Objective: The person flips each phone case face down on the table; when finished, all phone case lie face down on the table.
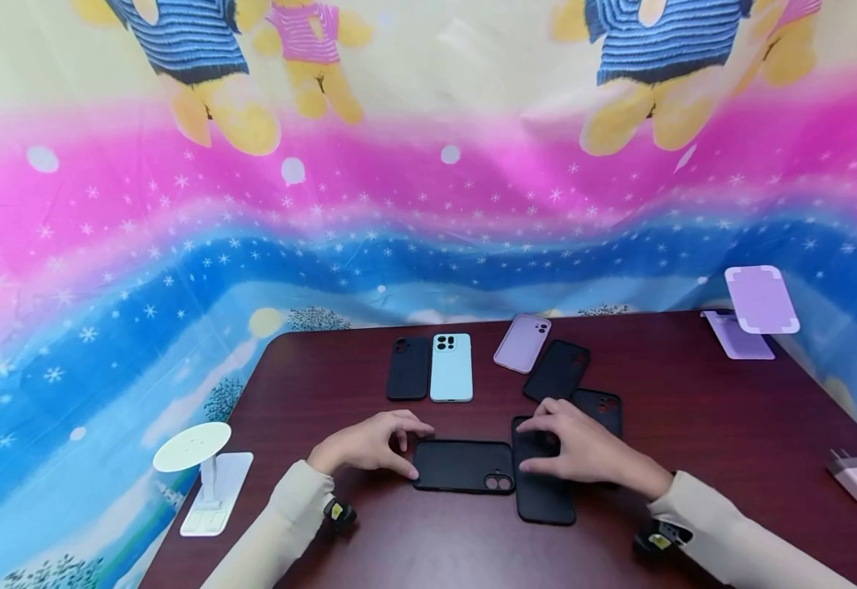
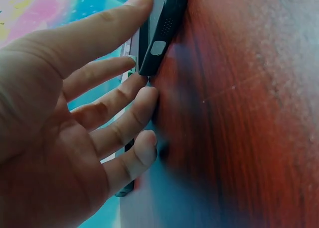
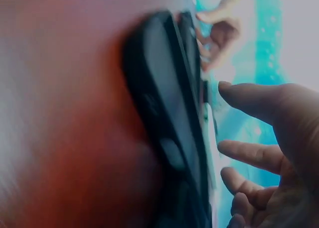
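Inside the dark-red wooden table's (image 1: 325, 368) far edge, loose-fingered left hand (image 1: 365, 442) and right hand (image 1: 590, 450) are flanking a black rectangular plastic phone case (image 1: 458, 466), likely light, bendy, best rim-pinched.

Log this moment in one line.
left hand: open, at crosswise black case | right hand: open, above lengthwise black case | pale blue case: lying farther back

Gap on tbl (image 1: 311, 384) btw wht stand (image 1: 193, 447) & L hand (image 1: 370, 442)! Fwd of R hand (image 1: 586, 448), blk case (image 1: 557, 370) blocks; open rm btw it & purp stand (image 1: 761, 301).
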Action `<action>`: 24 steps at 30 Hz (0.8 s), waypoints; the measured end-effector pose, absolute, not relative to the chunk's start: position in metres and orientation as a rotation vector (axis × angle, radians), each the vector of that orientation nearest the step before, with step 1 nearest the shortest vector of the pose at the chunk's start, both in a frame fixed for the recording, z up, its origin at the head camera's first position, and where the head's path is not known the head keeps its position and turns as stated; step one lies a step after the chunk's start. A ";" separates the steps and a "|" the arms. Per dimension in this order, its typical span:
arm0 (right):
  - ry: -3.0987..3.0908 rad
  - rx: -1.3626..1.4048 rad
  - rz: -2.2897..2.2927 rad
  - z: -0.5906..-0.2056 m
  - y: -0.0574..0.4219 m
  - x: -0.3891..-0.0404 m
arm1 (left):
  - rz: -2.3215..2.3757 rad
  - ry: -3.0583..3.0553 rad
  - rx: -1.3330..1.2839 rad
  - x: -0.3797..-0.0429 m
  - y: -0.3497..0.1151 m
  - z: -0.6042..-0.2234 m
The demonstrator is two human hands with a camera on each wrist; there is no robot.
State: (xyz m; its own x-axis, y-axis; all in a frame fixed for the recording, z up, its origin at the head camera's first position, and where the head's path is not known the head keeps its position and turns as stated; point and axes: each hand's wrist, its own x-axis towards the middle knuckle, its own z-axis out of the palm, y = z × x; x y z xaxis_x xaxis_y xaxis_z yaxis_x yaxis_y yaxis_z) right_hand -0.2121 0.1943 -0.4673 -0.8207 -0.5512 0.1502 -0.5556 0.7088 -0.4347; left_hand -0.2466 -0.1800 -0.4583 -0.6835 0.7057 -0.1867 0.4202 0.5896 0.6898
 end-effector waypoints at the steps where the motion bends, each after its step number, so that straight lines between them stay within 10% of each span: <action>1: -2.891 0.938 0.707 -0.469 0.191 -0.209 | 0.867 2.368 0.901 -0.247 -0.180 -0.458; 24: -2.875 0.844 0.603 -0.483 0.157 -0.200 | 0.778 2.348 0.803 -0.242 -0.178 -0.460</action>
